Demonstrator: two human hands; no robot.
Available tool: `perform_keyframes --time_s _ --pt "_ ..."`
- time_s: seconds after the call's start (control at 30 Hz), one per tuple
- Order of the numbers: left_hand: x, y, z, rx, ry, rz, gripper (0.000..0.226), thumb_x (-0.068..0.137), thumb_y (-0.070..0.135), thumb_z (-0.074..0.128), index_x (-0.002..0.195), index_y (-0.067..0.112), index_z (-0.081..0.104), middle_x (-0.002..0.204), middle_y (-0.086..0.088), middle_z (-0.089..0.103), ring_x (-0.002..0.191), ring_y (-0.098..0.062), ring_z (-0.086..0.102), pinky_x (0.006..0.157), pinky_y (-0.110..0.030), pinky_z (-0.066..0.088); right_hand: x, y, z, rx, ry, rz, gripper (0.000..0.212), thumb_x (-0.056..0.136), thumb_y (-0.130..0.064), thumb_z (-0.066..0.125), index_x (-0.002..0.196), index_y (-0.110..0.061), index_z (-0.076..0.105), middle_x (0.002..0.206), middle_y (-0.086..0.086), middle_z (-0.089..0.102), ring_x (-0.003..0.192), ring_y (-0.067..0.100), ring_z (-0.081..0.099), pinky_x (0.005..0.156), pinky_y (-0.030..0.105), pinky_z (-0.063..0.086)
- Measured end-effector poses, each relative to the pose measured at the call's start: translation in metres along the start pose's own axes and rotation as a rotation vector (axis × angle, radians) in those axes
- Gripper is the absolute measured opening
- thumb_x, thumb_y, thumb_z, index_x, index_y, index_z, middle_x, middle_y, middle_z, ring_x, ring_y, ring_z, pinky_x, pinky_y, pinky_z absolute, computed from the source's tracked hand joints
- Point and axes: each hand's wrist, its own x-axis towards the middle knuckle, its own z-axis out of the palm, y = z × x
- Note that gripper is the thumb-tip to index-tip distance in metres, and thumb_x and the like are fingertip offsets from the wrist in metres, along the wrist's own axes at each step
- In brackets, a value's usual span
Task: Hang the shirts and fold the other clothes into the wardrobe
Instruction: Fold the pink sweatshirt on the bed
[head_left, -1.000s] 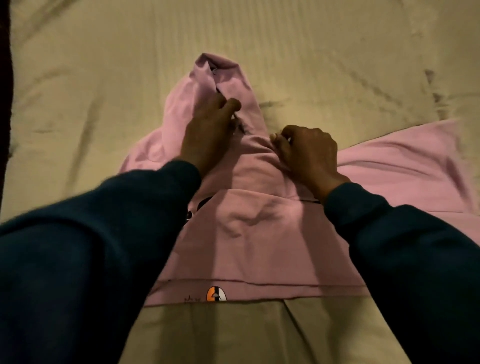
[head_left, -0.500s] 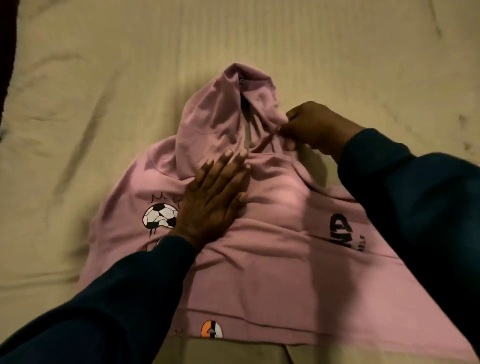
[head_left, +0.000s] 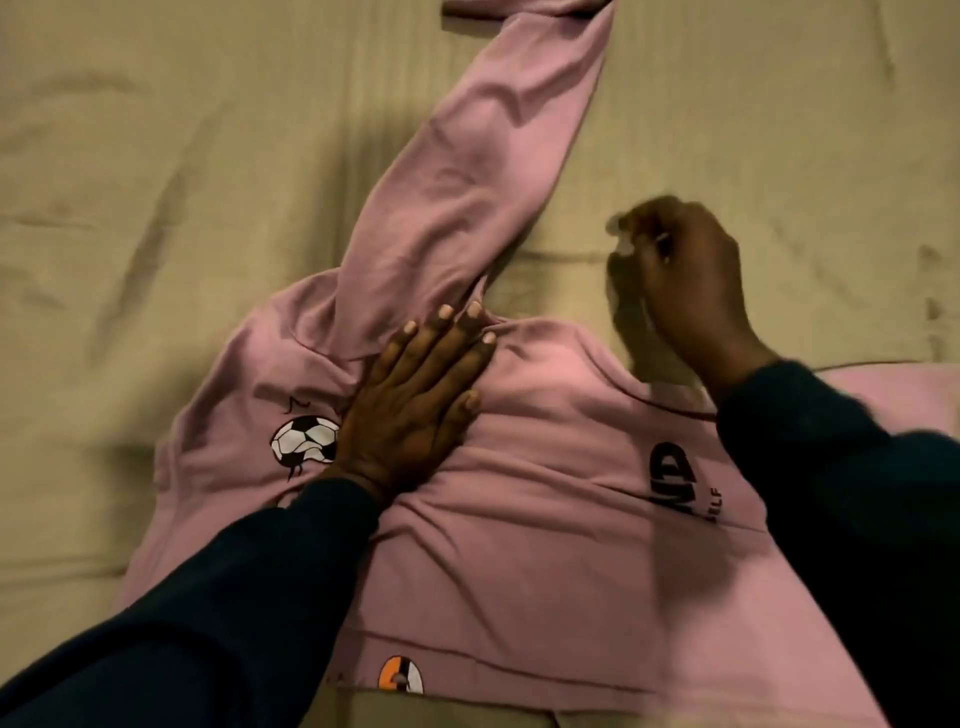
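Fingers flat, my left hand (head_left: 415, 400) presses the pink hoodie (head_left: 545, 519) on the bed (head_left: 156, 182); right hand's (head_left: 680, 275) blurred grip, curled, I cannot tell.

My left hand (head_left: 415, 400) flat, palm down, fingers straight and together, pointing forward. My right hand (head_left: 685, 275) raised further forward, fingers curled in, blurred. Both forearms in dark sleeves.

Bed (head_left: 182, 156) fills the whole view, covered in an olive-tan sheet (head_left: 779, 130) with faint ribbing. Creased and wrinkled throughout. Light dim and warm, soft shadows.
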Motion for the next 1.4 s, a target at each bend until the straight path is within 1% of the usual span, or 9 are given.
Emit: perform_keyframes --time_s 0.17,0.3,0.5,0.63,0.8,0.97,1.1,1.23,1.4 --pt "0.009 0.010 -0.011 0.008 -0.036 -0.091 0.044 0.102 0.036 0.041 0.143 0.024 0.053 0.158 0.000 0.038 0.145 -0.022 0.035 0.116 -0.039 0.025 -0.077 0.031 -0.007 -0.023 -0.048 0.030 0.017 0.095 -0.016 0.055 0.106 -0.018 0.067 0.099 0.005 0.063 0.089 0.024 0.063 0.080 0.038 0.050" --pt "0.030 0.034 -0.025 -0.058 -0.013 -0.151 0.029 0.099 0.030 0.053 0.123 0.018 0.062 0.143 -0.004 0.052 0.127 -0.028 0.048 0.105 -0.043 0.033 -0.094 0.037 -0.023 0.003 -0.072 0.000 0.018 0.099 -0.030 0.055 0.102 -0.016 0.066 0.094 -0.006 0.057 0.091 0.018 0.057 0.076 0.030 0.041" --pt "0.050 0.078 -0.017 -0.050 -0.021 -0.126 0.039 0.092 0.024 0.058 0.130 0.013 0.057 0.130 -0.006 0.057 0.120 -0.029 0.050 0.102 -0.040 0.036 -0.103 0.055 -0.031 -0.123 -0.269 -0.176 0.045 0.086 -0.056 0.064 0.109 -0.018 0.064 0.102 0.001 0.059 0.095 0.021 0.053 0.080 0.039 0.044" --pt "0.057 0.079 -0.014 -0.045 0.000 -0.182 0.050 0.087 0.025 0.064 0.134 0.012 0.056 0.122 -0.008 0.062 0.109 -0.031 0.052 0.090 -0.042 0.037 -0.106 0.068 -0.039 -0.176 -0.264 -0.208 0.036 0.084 -0.040 0.076 0.110 -0.018 0.066 0.106 0.004 0.062 0.098 0.027 0.056 0.083 0.042 0.045" --pt "0.064 0.068 -0.020 0.100 -0.045 -0.201 0.020 0.078 0.020 0.066 0.097 0.016 0.069 0.089 -0.013 0.063 0.079 -0.039 0.059 0.067 -0.045 0.038 -0.107 0.095 -0.082 -0.251 -0.272 -0.125 0.034 0.082 -0.037 0.079 0.106 -0.017 0.067 0.093 0.002 0.062 0.091 0.030 0.056 0.073 0.036 0.038" --pt "0.077 0.078 -0.031 0.070 0.105 -0.433 0.026 0.080 0.011 0.060 0.105 0.013 0.068 0.106 -0.018 0.058 0.096 -0.041 0.053 0.073 -0.046 0.037 -0.105 0.139 -0.128 -0.581 -0.155 -0.098 0.027 0.092 -0.025 0.067 0.118 -0.019 0.069 0.117 0.013 0.064 0.105 0.040 0.050 0.078 0.040 0.032" --pt "0.091 0.095 -0.016 -0.023 -0.039 -0.120 0.034 0.081 0.019 0.068 0.115 0.014 0.065 0.115 -0.012 0.062 0.105 -0.037 0.056 0.082 -0.043 0.039 -0.096 0.162 -0.144 -0.688 -0.125 -0.066 0.034 0.096 -0.016 0.054 0.129 -0.022 0.060 0.136 0.009 0.056 0.123 0.036 0.044 0.089 0.042 0.029" --pt "0.105 0.111 -0.002 -0.062 -0.097 -0.101 0.030 0.085 0.021 0.074 0.113 0.011 0.069 0.098 -0.015 0.064 0.093 -0.039 0.059 0.075 -0.042 0.038 -0.083 0.162 -0.152 -0.759 -0.281 -0.002 0.046 0.089 -0.029 0.067 0.131 -0.019 0.052 0.127 0.017 0.056 0.121 0.037 0.041 0.094 0.042 0.026" --pt "0.114 0.119 -0.001 -0.094 0.056 -0.251 0.016 0.090 0.014 0.059 0.100 0.005 0.067 0.100 -0.019 0.057 0.092 -0.038 0.055 0.074 -0.044 0.040 -0.081 0.164 -0.164 -0.850 -0.081 -0.015 0.034 0.086 -0.028 0.071 0.114 -0.009 0.066 0.109 0.023 0.058 0.110 0.040 0.042 0.086 0.043 0.028"
